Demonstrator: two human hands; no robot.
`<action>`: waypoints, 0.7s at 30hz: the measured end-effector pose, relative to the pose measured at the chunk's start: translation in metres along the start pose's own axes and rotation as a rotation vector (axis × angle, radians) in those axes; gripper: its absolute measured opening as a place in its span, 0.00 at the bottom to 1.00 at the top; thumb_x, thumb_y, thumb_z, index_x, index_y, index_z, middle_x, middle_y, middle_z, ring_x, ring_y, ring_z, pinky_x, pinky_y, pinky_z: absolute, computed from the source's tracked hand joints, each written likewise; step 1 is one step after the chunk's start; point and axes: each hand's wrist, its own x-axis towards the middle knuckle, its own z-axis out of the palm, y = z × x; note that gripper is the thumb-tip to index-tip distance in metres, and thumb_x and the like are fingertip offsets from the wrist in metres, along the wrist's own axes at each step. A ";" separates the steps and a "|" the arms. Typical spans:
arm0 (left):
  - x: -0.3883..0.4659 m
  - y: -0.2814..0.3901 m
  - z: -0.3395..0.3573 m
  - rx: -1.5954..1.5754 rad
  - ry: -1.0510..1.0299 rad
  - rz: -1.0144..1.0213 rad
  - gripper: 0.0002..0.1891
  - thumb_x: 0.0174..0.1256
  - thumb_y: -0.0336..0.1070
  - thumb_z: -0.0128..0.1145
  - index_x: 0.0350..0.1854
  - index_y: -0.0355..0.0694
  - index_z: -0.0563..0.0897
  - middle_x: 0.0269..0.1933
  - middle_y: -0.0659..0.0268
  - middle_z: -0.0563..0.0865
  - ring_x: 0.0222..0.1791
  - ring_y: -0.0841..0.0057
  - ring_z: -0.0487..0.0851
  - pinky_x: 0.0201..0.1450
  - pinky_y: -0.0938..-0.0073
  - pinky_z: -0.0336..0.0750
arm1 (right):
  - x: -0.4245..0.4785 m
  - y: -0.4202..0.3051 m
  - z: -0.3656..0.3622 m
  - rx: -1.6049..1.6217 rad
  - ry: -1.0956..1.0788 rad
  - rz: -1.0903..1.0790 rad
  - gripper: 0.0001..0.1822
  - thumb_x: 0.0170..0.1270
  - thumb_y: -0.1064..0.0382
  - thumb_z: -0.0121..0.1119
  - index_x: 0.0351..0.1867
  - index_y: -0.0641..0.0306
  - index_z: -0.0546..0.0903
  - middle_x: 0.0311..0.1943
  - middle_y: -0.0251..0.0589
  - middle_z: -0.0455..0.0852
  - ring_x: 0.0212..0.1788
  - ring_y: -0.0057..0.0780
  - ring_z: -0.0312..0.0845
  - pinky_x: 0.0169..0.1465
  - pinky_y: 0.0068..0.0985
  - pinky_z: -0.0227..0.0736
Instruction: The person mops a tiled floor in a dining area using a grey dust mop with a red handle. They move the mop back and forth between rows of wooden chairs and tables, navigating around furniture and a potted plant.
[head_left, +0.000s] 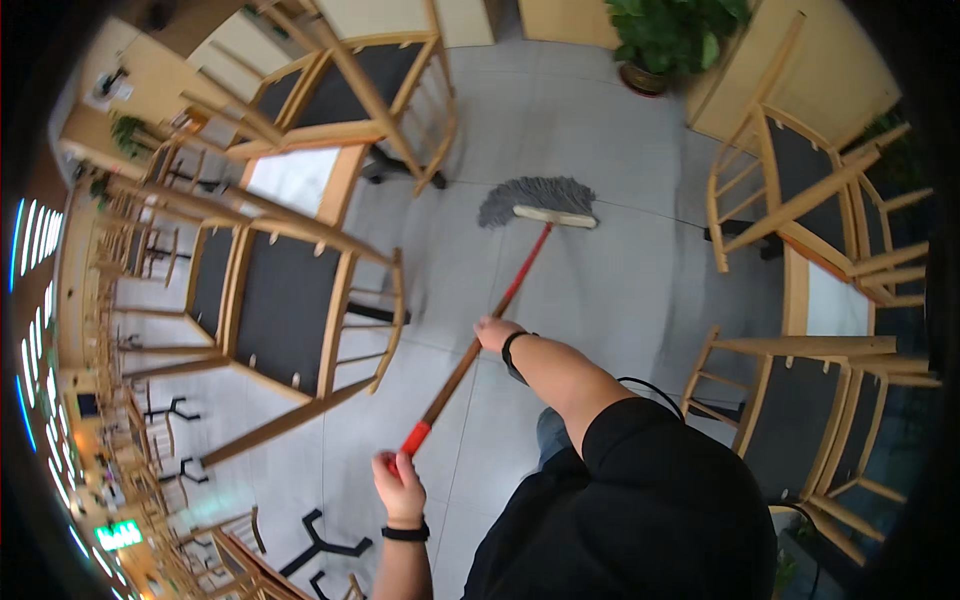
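A string mop with a grey yarn head (540, 196) and a pale crossbar lies flat on the tiled floor ahead of me. Its handle (450, 390) runs back towards me, brown in the middle and red at both ends. My left hand (400, 484) is closed around the red grip at the near end. Farther along, my right hand (498, 333) grips the brown shaft, with that arm stretched forward. A dark band circles each wrist. Part of the handle's end is hidden inside my left fist.
Upturned wooden chairs (289, 307) rest on tables to the left, their legs and backs jutting out. More upturned chairs (806, 180) line the right side. A potted plant (645, 75) stands at the back beside a wooden cabinet. Black table feet (322, 544) spread over the floor (600, 300).
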 end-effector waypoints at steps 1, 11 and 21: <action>0.026 0.015 0.019 0.051 -0.003 0.075 0.11 0.66 0.37 0.51 0.34 0.34 0.70 0.26 0.64 0.74 0.26 0.77 0.71 0.29 0.75 0.68 | -0.013 -0.010 -0.037 0.310 0.122 0.231 0.26 0.66 0.47 0.40 0.59 0.60 0.67 0.56 0.54 0.74 0.57 0.48 0.70 0.58 0.39 0.66; 0.099 0.183 0.210 0.726 -0.594 0.494 0.19 0.63 0.51 0.49 0.37 0.35 0.74 0.30 0.48 0.83 0.34 0.49 0.81 0.37 0.53 0.75 | -0.088 0.102 -0.135 0.387 0.546 0.319 0.31 0.62 0.48 0.49 0.61 0.69 0.64 0.52 0.59 0.76 0.55 0.48 0.72 0.57 0.34 0.67; 0.067 0.019 0.132 0.762 -0.601 0.226 0.17 0.62 0.47 0.51 0.39 0.36 0.74 0.36 0.47 0.83 0.39 0.49 0.81 0.43 0.53 0.74 | -0.117 0.104 -0.088 0.284 0.346 0.416 0.28 0.58 0.52 0.52 0.58 0.67 0.68 0.42 0.56 0.81 0.44 0.44 0.80 0.48 0.34 0.73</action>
